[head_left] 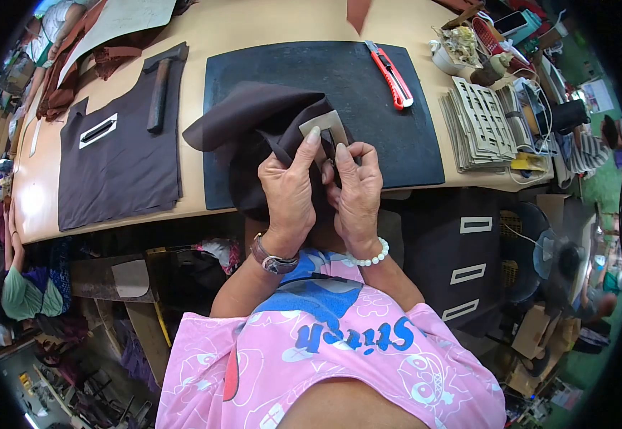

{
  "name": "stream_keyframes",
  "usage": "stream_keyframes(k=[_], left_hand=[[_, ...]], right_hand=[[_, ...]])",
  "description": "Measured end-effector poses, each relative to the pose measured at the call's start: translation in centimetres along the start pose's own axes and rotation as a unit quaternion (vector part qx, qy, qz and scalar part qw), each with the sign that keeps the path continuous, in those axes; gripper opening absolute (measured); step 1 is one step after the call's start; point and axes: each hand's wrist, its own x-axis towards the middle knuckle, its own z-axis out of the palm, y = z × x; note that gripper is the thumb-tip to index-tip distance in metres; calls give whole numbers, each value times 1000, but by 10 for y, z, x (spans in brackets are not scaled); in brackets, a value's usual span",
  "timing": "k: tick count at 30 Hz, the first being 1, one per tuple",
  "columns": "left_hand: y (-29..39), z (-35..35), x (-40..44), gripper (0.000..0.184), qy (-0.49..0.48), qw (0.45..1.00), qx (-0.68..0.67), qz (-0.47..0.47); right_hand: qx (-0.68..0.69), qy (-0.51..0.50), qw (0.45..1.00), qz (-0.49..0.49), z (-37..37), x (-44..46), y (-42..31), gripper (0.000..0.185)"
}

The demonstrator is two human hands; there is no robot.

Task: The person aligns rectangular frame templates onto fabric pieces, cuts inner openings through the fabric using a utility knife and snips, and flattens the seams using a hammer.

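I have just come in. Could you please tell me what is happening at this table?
The left hand pinches dark cloth at a pale patch; the right hand is closed close beside it, though what its fingers grip is hidden. On the dark mat, a red cutter lies untouched. To the left, a flat dark panel bears a dark bar-shaped tool.

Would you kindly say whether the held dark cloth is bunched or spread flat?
Bunched: the dark cloth shows loose, overlapping folds beside the left hand.
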Motion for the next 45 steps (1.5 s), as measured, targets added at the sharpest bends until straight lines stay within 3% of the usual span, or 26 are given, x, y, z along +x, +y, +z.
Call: stream_keyframes(k=[8,11,14,15,16,18,21,24,25,28,34,37,43,45], left_hand=[[3,4,4,7,21,1000,9,-14],[1,-5,8,8,21,999,-3,-45],[1,-15,18,10,48,996,-11,-72],[2,-19,22,11,61,995,-13,-77],[3,-24,25,12,56,995,-8,-79],[5,-34,28,14,44,996,3,-82],[9,-35,28,14,39,996,4,-80],[11,-33,26,14,37,996,5,-79],[11,-33,25,14,34,996,4,-81],[12,-35,25,14,13,997,12,-81],[18,-37,19,13,-16,996,34,-83],[22,-37,17,14,-23,996,27,-79],[33,-44,20,14,-55,990,60,-115],[35,-44,17,14,-68,985,65,-141]], right_hand=[[-3,11,1000,13,0,4,2,20],[-55,-28,995,72,-9,9,-3,18],[-253,-27,967,2,-28,22,-11,19],[-396,6,911,-115,-35,28,-15,21],[-522,38,821,-228,-42,36,-19,23],[-673,55,645,-358,-69,62,-17,23],[-770,19,520,-370,-82,78,-19,23],[-691,-41,598,-405,-59,74,-32,26],[-638,-77,646,-412,-43,70,-35,26],[-569,-198,660,-449,-10,58,-40,23],[-550,-268,605,-510,1,70,-36,16],[-544,-267,631,-485,7,71,-36,8],[-550,-294,703,-342,16,71,-41,11],[-490,-262,820,-135,27,71,-42,10]])
